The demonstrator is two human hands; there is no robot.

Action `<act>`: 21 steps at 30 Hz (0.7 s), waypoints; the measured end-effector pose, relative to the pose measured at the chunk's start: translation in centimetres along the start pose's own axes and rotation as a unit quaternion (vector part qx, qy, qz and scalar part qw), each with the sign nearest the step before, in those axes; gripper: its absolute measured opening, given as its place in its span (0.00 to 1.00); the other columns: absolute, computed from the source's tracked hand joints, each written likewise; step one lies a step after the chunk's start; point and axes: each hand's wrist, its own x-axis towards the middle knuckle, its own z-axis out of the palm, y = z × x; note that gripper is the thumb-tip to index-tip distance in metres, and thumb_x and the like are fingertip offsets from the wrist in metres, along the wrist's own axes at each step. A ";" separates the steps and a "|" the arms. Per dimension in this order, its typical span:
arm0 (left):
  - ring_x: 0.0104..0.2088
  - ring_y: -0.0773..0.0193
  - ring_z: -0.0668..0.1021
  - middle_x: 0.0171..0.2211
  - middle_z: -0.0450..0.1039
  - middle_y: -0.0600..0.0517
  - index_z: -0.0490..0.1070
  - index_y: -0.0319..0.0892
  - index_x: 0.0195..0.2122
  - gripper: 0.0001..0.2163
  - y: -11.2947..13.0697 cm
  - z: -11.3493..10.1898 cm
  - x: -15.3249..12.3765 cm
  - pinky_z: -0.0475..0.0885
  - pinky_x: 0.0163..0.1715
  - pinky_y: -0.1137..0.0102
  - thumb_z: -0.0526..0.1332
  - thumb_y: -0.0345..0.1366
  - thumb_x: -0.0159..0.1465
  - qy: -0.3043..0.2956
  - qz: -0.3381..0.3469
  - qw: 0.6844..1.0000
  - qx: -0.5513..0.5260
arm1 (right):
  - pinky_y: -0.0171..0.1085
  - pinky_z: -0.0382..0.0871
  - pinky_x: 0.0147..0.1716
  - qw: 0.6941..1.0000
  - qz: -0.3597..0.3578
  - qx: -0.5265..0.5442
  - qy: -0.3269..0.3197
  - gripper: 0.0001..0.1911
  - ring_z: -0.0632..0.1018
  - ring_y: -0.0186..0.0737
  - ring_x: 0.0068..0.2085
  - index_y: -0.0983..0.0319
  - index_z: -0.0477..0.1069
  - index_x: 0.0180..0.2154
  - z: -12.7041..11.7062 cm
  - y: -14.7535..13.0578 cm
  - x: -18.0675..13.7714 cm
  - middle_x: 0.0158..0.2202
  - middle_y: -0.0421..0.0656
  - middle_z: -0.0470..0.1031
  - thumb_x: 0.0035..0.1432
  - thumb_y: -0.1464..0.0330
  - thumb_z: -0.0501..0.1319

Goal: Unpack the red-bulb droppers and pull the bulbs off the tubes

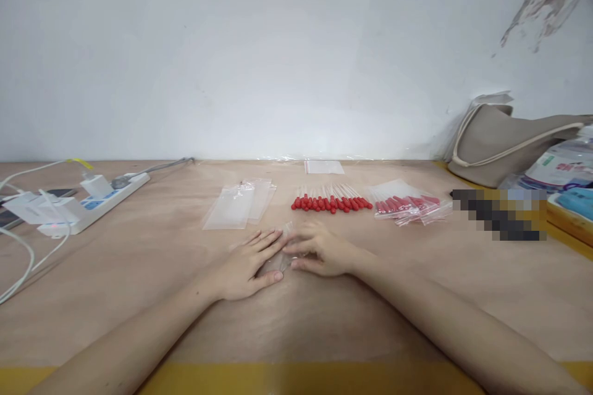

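Head view: my left hand (pixel 245 266) lies spread, pinning a small clear plastic bag (pixel 280 261). Just beside it, my right hand (pixel 320 253) seemingly pinches the bag's edge. Best keep it flat.

A plain white wall (pixel 259 49) fills the view from 9 through 12 to 3 o'clock, lit softly and evenly, with no hard shadows. High up at 1 o'clock, a patch of paint (pixel 542 6) has flaked to grey. Below, a pale wooden table (pixel 115 271) butts against the wall, and a yellow strip (pixel 296 379) runs along its near edge at 6 o'clock.
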 end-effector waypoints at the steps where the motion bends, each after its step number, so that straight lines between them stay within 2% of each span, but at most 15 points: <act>1: 0.61 0.54 0.49 0.63 0.39 0.52 0.42 0.51 0.61 0.30 0.0 0.0 0.0 0.47 0.59 0.56 0.51 0.50 0.61 -0.003 -0.002 1.000 -0.001 | 0.40 0.59 0.49 0.999 -0.011 0.017 -0.028 0.14 0.69 0.39 0.49 0.58 0.71 0.43 0.2 -0.1 -0.2 0.48 0.45 0.69 0.56 0.62 0.55; 3: 0.61 0.53 0.49 0.63 0.40 0.51 0.43 0.50 0.61 0.30 0.2 -0.2 0.0 0.47 0.59 0.55 0.51 0.50 0.61 -0.008 -0.014 1.000 -0.009 | 0.38 0.60 0.49 0.998 -0.004 0.043 -0.053 0.14 0.70 0.37 0.49 0.60 0.72 0.42 0.2 0.3 -0.9 0.49 0.46 0.69 0.57 0.64 0.53; 5: 0.61 0.54 0.51 0.62 0.43 0.51 0.46 0.49 0.61 0.28 0.2 -0.3 0.2 0.49 0.58 0.56 0.51 0.49 0.61 -0.002 -0.038 0.999 -0.038 | 0.37 0.62 0.47 0.997 0.013 0.063 -0.052 0.14 0.71 0.37 0.47 0.61 0.72 0.42 0.2 0.9 -1.6 0.48 0.47 0.70 0.57 0.64 0.54; 8: 0.56 0.58 0.62 0.58 0.56 0.49 0.59 0.46 0.54 0.19 -0.1 -0.3 0.8 0.58 0.55 0.61 0.47 0.46 0.64 0.075 -0.099 0.984 -0.124 | 0.37 0.64 0.45 0.996 0.025 0.075 -0.041 0.13 0.73 0.37 0.44 0.60 0.74 0.40 -0.2 1.3 -1.8 0.45 0.46 0.72 0.56 0.64 0.55; 10: 0.47 0.60 0.70 0.48 0.67 0.49 0.64 0.43 0.47 0.15 -0.7 -0.1 1.1 0.65 0.47 0.65 0.50 0.44 0.62 0.140 -0.138 0.967 -0.161 | 0.37 0.64 0.43 0.997 0.029 0.058 -0.037 0.11 0.73 0.37 0.42 0.59 0.75 0.37 -1.1 1.4 -1.5 0.42 0.45 0.74 0.54 0.63 0.56; 12: 0.36 0.63 0.73 0.37 0.70 0.51 0.66 0.42 0.39 0.12 -1.5 0.0 1.3 0.68 0.37 0.68 0.56 0.42 0.58 0.169 -0.165 0.958 -0.163 | 0.37 0.64 0.42 0.998 0.064 0.013 -0.013 0.10 0.74 0.37 0.40 0.59 0.75 0.35 -2.6 1.8 -1.3 0.38 0.44 0.75 0.54 0.64 0.57; 14: 0.28 0.66 0.71 0.28 0.68 0.54 0.65 0.42 0.32 0.10 -2.2 0.0 1.3 0.66 0.29 0.71 0.59 0.41 0.54 0.164 -0.188 0.956 -0.157 | 0.37 0.65 0.40 0.982 0.173 -0.064 0.040 0.10 0.74 0.38 0.38 0.59 0.75 0.35 -5.0 3.0 -1.5 0.35 0.44 0.75 0.54 0.64 0.56; 15: 0.26 0.67 0.69 0.25 0.65 0.56 0.64 0.42 0.30 0.10 -2.5 0.0 1.2 0.65 0.26 0.72 0.60 0.41 0.53 0.156 -0.197 0.954 -0.162 | 0.38 0.65 0.38 0.955 0.259 -0.123 0.073 0.11 0.74 0.39 0.37 0.60 0.75 0.35 -6.3 3.9 -1.9 0.34 0.45 0.75 0.53 0.64 0.56; 16: 0.24 0.68 0.68 0.23 0.63 0.57 0.63 0.42 0.29 0.10 -2.6 0.0 1.2 0.63 0.24 0.73 0.61 0.41 0.52 0.149 -0.202 0.952 -0.174 | 0.39 0.65 0.37 0.913 0.350 -0.187 0.093 0.11 0.74 0.42 0.38 0.61 0.75 0.34 -7.7 4.9 -2.5 0.35 0.47 0.75 0.52 0.64 0.57; 18: 0.23 0.70 0.66 0.23 0.61 0.58 0.60 0.42 0.29 0.11 -2.6 -0.2 1.1 0.61 0.23 0.75 0.61 0.40 0.51 0.141 -0.203 0.948 -0.200 | 0.41 0.64 0.36 0.802 0.517 -0.288 0.084 0.16 0.73 0.47 0.40 0.63 0.74 0.37 -10.1 7.1 -4.3 0.39 0.51 0.73 0.46 0.62 0.61; 19: 0.23 0.70 0.66 0.24 0.61 0.58 0.59 0.42 0.29 0.11 -2.4 -0.2 1.0 0.61 0.23 0.75 0.61 0.39 0.51 0.142 -0.198 0.947 -0.209 | 0.41 0.64 0.36 0.759 0.572 -0.304 0.064 0.20 0.73 0.49 0.41 0.64 0.73 0.39 -11.0 8.1 -5.2 0.40 0.53 0.73 0.43 0.60 0.62; 21: 0.24 0.71 0.66 0.25 0.62 0.58 0.58 0.43 0.29 0.10 -2.2 -0.4 1.1 0.61 0.24 0.75 0.60 0.37 0.52 0.157 -0.186 0.947 -0.209 | 0.41 0.65 0.32 0.715 0.630 -0.304 0.012 0.26 0.73 0.51 0.40 0.67 0.72 0.39 -12.2 9.7 -7.0 0.39 0.56 0.72 0.38 0.57 0.64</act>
